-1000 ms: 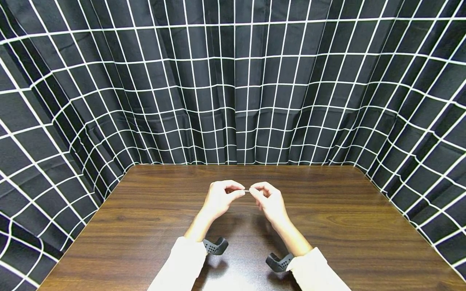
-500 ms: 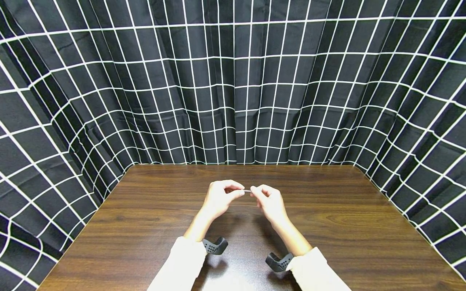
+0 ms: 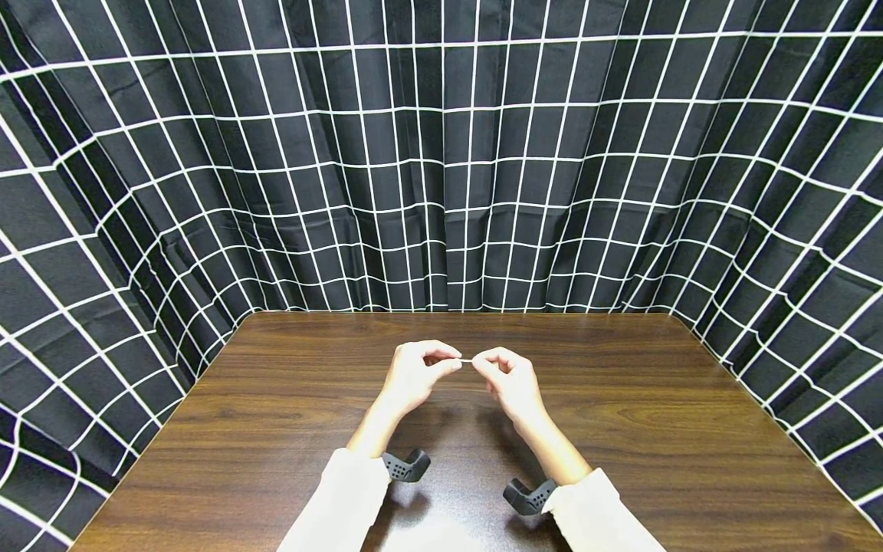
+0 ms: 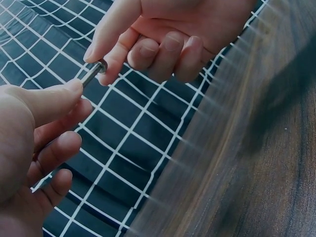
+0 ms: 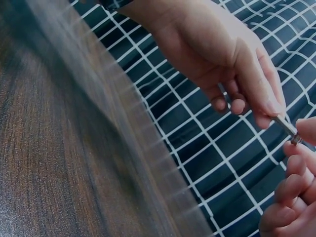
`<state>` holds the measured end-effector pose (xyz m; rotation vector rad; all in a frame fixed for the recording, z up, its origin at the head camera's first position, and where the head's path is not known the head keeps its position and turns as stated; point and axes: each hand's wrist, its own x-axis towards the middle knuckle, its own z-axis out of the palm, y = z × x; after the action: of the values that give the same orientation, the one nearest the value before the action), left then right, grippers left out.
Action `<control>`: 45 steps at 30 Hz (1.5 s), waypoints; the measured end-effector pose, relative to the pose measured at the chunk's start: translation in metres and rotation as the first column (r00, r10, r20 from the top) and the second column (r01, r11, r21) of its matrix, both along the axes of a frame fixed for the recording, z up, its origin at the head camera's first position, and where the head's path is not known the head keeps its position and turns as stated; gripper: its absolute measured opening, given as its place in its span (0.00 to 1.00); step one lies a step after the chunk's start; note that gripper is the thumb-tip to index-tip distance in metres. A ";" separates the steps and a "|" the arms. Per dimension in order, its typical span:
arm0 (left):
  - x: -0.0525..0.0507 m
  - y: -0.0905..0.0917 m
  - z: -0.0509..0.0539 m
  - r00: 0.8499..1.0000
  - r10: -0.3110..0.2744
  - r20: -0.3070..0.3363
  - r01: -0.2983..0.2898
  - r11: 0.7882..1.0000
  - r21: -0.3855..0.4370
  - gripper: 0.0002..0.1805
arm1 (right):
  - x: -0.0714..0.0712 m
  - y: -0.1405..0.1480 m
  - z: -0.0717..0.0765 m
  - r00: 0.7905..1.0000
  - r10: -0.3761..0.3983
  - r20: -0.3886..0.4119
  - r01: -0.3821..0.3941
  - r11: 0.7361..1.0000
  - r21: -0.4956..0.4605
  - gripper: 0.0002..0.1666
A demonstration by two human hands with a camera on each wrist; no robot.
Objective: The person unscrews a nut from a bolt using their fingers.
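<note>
Above the table, a short metal bolt (image 3: 466,360) spans the gap between both hands. My left hand (image 3: 414,377) pinches its plain end between thumb and index finger. In the left wrist view the bolt's threaded shank (image 4: 91,75) shows, with a wider round piece at the far end; whether that is a head or a nut I cannot tell. My right hand (image 3: 513,385) holds this wider end between thumb and index fingertip, the other fingers curled loosely below. From the right wrist view, the bolt (image 5: 284,125) slants down from the left fingertips (image 5: 271,107) to the right ones.
A brown wood-grain table (image 3: 290,406) lies under both hands. Dark curtain (image 3: 441,153) with a white grid hangs behind it and at both sides. Each wrist carries a dark camera mount (image 3: 408,465), and both sleeves are white.
The right thumb and index finger rolled against each other at the bolt's end, then returned near their earlier pose. The left hand has barely moved, and its pinch stays.
</note>
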<state>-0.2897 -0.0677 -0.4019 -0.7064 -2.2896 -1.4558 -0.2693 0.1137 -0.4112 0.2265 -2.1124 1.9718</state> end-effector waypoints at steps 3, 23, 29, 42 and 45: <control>0.000 -0.001 0.000 1.000 -0.004 -0.011 0.004 1.000 0.004 0.05 | 0.000 0.000 0.000 1.000 0.008 -0.005 -0.008 1.000 -0.015 0.05; 0.000 -0.003 0.000 1.000 0.007 -0.013 -0.007 1.000 -0.019 0.05 | 0.000 0.000 0.001 0.997 0.045 -0.069 -0.045 0.999 0.007 0.12; 0.000 -0.003 0.001 1.000 0.015 -0.008 -0.015 1.000 -0.023 0.04 | 0.000 0.001 0.001 0.994 0.036 -0.100 -0.031 0.998 0.051 0.12; -0.001 -0.004 0.001 1.000 0.009 -0.015 -0.009 1.000 -0.029 0.06 | 0.002 0.001 0.005 0.996 0.063 -0.058 -0.061 0.997 0.041 0.15; 0.000 -0.004 0.000 1.000 0.008 -0.022 -0.009 1.000 -0.022 0.06 | 0.001 0.000 0.003 1.000 0.018 -0.011 -0.017 0.997 0.073 0.10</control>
<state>-0.2902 -0.0715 -0.4016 -0.7146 -2.2931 -1.4141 -0.2681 0.1134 -0.4083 0.2700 -2.1840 1.9003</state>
